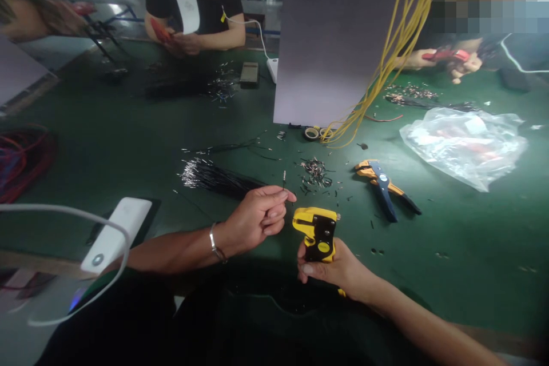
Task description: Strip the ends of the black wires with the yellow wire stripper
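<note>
Between the thumb and fingers of my left hand (261,211) is a thin black wire (284,178), its bare tip pointing up. My right hand (337,271) is wrapped round the handles of a yellow and black wire stripper (317,229), whose jaws face left toward the wire but stand apart from it. Behind my left hand lies a bundle of black wires (223,177) with bright stripped ends. A small heap of wire scraps (316,172) sits just beyond the stripper's head.
To the right lie a second stripper (384,186), blue and orange, and a clear plastic bag (467,143). Yellow wires (386,63) hang past a grey panel (326,46). A white power strip (118,234) is at left. Co-workers' hands (186,43) hold red tools across the green table (107,154).
</note>
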A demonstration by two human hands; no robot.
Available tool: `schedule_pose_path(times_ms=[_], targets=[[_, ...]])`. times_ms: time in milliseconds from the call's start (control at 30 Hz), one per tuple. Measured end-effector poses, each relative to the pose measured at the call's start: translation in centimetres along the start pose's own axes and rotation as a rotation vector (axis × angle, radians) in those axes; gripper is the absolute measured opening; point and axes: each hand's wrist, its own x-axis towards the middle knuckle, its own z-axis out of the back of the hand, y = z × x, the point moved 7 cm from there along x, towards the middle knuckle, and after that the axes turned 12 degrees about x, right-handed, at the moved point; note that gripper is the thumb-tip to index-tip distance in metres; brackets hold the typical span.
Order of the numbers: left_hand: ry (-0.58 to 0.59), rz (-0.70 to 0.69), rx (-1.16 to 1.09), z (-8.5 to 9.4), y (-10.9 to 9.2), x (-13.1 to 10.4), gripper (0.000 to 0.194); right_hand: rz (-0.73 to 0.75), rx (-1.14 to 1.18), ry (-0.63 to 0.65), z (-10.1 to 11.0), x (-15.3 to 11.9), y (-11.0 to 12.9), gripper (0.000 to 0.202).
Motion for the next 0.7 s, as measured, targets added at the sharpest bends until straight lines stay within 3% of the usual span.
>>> schedule_pose_path(times_ms=[700], targets=[[-0.023,-0.016,-0.015,0.32,-0.33,0.27,0.010,0.020,-0.045,-0.079,0.38,0.74,0.08,0.034]])
